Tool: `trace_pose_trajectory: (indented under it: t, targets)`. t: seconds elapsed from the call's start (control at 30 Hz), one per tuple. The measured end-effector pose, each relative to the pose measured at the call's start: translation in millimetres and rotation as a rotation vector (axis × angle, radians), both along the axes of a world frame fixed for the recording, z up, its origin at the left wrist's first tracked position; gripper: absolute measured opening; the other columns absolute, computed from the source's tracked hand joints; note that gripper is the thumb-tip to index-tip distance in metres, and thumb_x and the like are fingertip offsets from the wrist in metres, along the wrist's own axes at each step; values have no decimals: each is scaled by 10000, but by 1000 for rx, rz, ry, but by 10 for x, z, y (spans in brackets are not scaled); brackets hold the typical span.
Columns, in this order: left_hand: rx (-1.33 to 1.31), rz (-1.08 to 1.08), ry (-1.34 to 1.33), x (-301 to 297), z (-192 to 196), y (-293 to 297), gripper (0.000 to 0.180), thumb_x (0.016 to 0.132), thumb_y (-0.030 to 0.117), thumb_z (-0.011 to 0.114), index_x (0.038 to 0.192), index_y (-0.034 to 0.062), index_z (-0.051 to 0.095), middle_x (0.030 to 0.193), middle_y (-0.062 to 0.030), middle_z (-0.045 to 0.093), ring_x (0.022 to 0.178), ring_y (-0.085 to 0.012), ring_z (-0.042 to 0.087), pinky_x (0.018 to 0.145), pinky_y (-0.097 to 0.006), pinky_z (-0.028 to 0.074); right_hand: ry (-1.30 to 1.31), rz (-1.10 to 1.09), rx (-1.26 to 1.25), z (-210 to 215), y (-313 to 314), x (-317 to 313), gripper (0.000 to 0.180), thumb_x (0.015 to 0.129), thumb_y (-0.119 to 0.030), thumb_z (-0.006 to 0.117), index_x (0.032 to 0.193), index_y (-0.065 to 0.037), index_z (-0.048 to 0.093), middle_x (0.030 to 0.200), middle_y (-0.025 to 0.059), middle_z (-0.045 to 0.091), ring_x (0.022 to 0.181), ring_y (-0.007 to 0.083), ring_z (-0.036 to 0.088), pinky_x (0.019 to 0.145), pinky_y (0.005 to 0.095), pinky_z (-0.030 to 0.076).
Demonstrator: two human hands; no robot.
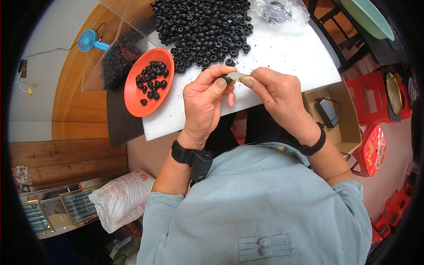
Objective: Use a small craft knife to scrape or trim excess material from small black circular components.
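My left hand (201,104) pinches a small round black part (226,79) between thumb and fingers, over the near edge of a white foam board (287,51). In my right hand (280,92) is a small flat pale blade (236,76), its tip meeting the black part. Part of the blade is hidden by the fingers. A large heap of similar black parts (207,33) covers the board's far side. To the left of my left hand, an orange-red plate (131,100) carries several more of them. Tiny black crumbs are scattered on the board.
Beyond the plate leans a clear plastic container (99,73) beside a blue fan (87,40). A clear plastic bag (287,15) lies far right on the board. At right are a cardboard box (349,126) with a black adapter (327,112) and a red stool (373,148).
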State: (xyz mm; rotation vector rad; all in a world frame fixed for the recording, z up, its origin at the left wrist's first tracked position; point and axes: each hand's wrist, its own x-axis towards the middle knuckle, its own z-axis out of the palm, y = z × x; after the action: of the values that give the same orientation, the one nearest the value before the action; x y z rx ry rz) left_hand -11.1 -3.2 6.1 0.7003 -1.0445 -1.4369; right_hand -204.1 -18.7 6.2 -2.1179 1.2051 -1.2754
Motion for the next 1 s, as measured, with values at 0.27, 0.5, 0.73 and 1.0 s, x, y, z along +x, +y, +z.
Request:
trace_pose_trajectory:
  t: [0.27, 0.5, 0.73, 1.0]
  targets:
    - [-88, 44, -107, -35, 32, 0, 257, 1027, 54, 562, 1225, -88, 644, 1063, -126, 652, 791, -176, 612, 653, -287, 507, 20, 22, 23, 21, 15, -18, 323, 961, -316, 691, 761, -74, 616, 633, 85, 609, 548, 295, 611, 489, 391, 441]
    - [-88, 63, -123, -29, 84, 36, 288, 1029, 38, 545, 1280, -76, 629, 1092, -129, 647, 850, -177, 623, 657, -288, 547, -398, 160, 336, -11, -19, -167, 246, 995, -255, 668, 900, -36, 726, 599, 53, 537, 545, 127, 485, 521, 301, 388]
    - [-78, 73, -160, 59, 105, 80, 282, 1023, 31, 545, 1268, -73, 638, 1067, -126, 648, 881, -172, 619, 657, -276, 550, -347, 139, 290, 3, 8, -114, 242, 1001, -225, 662, 897, -15, 721, 593, 34, 515, 556, 88, 444, 524, 279, 369]
    - [-217, 479, -439, 779, 365, 105, 237, 1008, 28, 579, 1209, -55, 676, 1035, -101, 663, 873, -147, 606, 634, -264, 505, -397, 162, 268, -46, 14, -147, 244, 1000, -211, 664, 884, -3, 717, 606, 28, 520, 548, 83, 439, 516, 271, 356]
